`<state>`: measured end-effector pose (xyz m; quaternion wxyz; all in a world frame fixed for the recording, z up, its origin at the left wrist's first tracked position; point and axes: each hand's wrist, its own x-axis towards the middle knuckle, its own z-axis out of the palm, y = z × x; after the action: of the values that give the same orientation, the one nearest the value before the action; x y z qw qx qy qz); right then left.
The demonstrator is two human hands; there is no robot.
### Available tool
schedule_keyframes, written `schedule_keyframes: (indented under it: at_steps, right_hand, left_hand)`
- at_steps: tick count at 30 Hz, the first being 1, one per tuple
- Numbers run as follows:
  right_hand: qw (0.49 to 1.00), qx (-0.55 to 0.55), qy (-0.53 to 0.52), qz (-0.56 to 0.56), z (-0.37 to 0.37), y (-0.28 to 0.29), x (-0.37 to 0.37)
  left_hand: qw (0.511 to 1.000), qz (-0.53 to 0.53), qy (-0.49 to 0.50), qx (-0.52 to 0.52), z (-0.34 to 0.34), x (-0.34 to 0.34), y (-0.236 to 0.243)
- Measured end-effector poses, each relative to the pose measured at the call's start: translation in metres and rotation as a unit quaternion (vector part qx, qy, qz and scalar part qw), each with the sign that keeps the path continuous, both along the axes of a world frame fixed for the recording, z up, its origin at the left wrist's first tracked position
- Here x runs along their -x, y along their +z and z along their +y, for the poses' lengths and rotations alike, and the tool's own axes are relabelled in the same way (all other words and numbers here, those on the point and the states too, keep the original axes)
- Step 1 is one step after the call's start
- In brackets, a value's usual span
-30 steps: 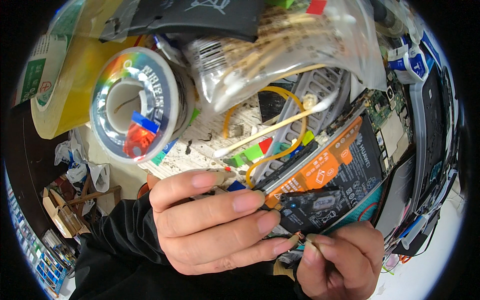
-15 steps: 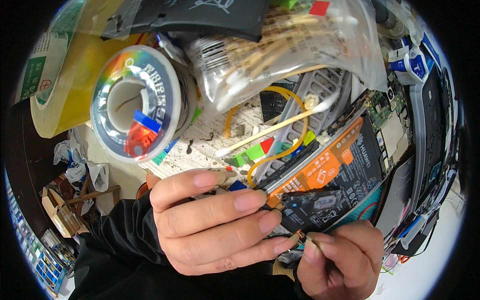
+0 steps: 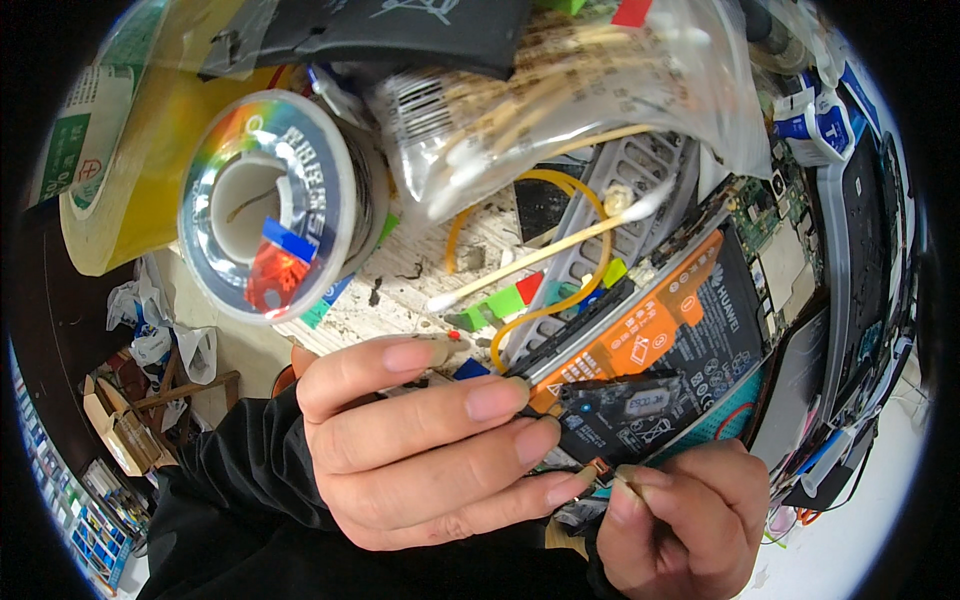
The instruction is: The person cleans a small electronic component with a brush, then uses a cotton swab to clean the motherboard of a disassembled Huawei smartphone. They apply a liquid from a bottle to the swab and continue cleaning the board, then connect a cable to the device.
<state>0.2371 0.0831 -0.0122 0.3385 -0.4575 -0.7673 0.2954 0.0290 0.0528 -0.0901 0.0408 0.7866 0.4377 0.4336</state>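
Observation:
An opened phone (image 3: 700, 370) lies tilted at the right of centre, with its black and orange battery (image 3: 640, 340) and green circuit board exposed. My left hand (image 3: 430, 440) is curled over the phone's lower left end, its fingertips against the edge; the thumb is hidden. My right hand (image 3: 690, 520) is just below the phone, with thumb and forefinger pinched together. Whether anything is between those fingertips is too small to tell. A tiny copper-coloured part (image 3: 597, 467) shows between the two hands. A small black label piece (image 3: 640, 400) rests over the battery's lower part.
A solder wire spool (image 3: 265, 210) and a yellow tape roll (image 3: 130, 215) stand at the left. Behind the phone are a bag of cotton swabs (image 3: 570, 100), a loose swab (image 3: 540, 260), a yellow rubber band (image 3: 607, 255) and a grey slotted strip (image 3: 570, 280). More phone parts (image 3: 850, 250) stack at the right.
My right fingertips have shifted slightly right, and a small gap now shows between them and the copper-coloured part. My left hand keeps its place on the phone.

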Motion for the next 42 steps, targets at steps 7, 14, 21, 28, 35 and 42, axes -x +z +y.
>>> schedule_keyframes:
  at_steps: [7, 14, 21, 28, 35, 42]
  right_hand:
    - [1.0, 0.002, 0.002, -0.007, 0.0, 0.0, 0.0]
    - [1.0, 0.007, 0.002, -0.009, 0.0, 0.001, 0.0]
    - [1.0, 0.011, 0.012, -0.017, 0.0, 0.001, -0.001]
    - [1.0, 0.01, 0.009, -0.018, 0.0, 0.002, -0.001]
    - [0.992, 0.035, 0.018, -0.119, -0.004, 0.012, -0.002]
    - [1.0, 0.011, 0.009, -0.026, -0.001, 0.003, -0.001]
  left_hand:
    - [1.0, 0.009, -0.009, -0.001, 0.001, 0.002, 0.0]
    - [1.0, 0.019, -0.02, 0.003, 0.001, 0.005, 0.001]
    - [1.0, 0.007, -0.009, 0.004, 0.0, 0.002, 0.0]
    - [1.0, 0.004, -0.007, 0.008, 0.0, 0.001, 0.0]
    - [1.0, 0.005, -0.011, -0.002, 0.001, 0.002, -0.001]
    - [1.0, 0.006, -0.012, 0.001, 0.001, 0.003, -0.001]
